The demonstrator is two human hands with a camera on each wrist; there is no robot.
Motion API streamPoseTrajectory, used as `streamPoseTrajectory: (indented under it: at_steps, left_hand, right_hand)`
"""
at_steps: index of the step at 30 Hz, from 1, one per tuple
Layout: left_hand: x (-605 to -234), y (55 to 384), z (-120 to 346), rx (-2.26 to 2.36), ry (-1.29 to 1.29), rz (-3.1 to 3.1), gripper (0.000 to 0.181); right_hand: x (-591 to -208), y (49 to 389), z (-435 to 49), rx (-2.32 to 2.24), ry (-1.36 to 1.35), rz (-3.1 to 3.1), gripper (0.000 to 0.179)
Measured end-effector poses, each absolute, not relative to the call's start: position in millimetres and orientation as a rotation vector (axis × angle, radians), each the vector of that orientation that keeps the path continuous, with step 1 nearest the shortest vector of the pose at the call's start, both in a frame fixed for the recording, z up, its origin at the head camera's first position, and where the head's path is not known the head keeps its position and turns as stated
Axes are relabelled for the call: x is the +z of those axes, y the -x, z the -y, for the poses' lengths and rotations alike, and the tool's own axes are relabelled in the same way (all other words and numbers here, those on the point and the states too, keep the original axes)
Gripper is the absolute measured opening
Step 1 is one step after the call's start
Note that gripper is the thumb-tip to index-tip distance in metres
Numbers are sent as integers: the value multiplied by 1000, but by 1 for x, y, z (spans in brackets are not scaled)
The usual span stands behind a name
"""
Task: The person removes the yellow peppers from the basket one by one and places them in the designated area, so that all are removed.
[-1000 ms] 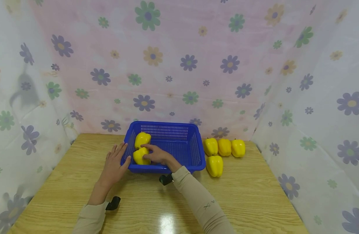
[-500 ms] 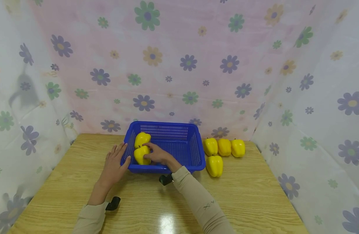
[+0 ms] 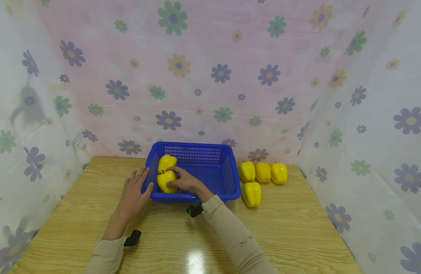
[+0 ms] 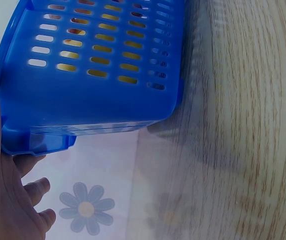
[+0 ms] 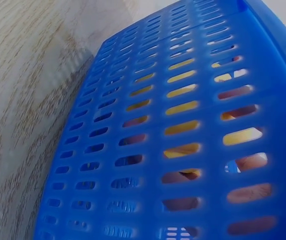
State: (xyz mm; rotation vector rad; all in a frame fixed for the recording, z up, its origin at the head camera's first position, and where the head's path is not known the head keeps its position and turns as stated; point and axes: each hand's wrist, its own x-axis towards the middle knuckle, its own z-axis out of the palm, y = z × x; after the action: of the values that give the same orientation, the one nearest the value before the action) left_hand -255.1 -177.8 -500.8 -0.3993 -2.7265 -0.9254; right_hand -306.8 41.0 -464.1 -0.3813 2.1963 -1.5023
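Note:
A blue plastic basket point(image 3: 196, 197) with slotted walls stands on the table. Inside, along its left wall, lie two yellow bell peppers, one behind the other. My right hand point(image 3: 188, 181) reaches over the front rim and grips the nearer bell pepper point(image 3: 164, 182), thumb at its front and fingers at its back right. The farther bell pepper point(image 3: 166, 162) lies right behind it. At the basket's left rim rests my left hand point(image 3: 136, 193), fingers extended, thumb by the front left corner. In the right wrist view the slotted wall point(image 5: 148, 130) mostly hides the right hand and peppers.
Right of the basket, three yellow bell peppers point(image 3: 263, 172) sit in a row, with another bell pepper point(image 3: 252, 195) in front. A flowered curtain point(image 3: 203, 76) encloses the back and sides of the wooden table point(image 3: 292, 236). Black wrist devices point(image 3: 194, 210) hang under both sleeves.
The nearer bell pepper has turned slightly and shifted a little to the right in my right hand's grip, its stem now toward the back. My left hand has stayed on the rim.

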Motion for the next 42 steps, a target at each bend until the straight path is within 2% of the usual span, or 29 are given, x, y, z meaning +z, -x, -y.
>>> streamPoseTrajectory:
  at_steps: [20,42]
  left_hand:
    - [-502,256,179,-939,401,2700,61]
    - [-503,258,178,-968,403,2694,62]
  right_hand:
    - [-459,304,-59,-1663,399,-2204,63]
    - [-409,276,-108,-1826,482,-2056,61]
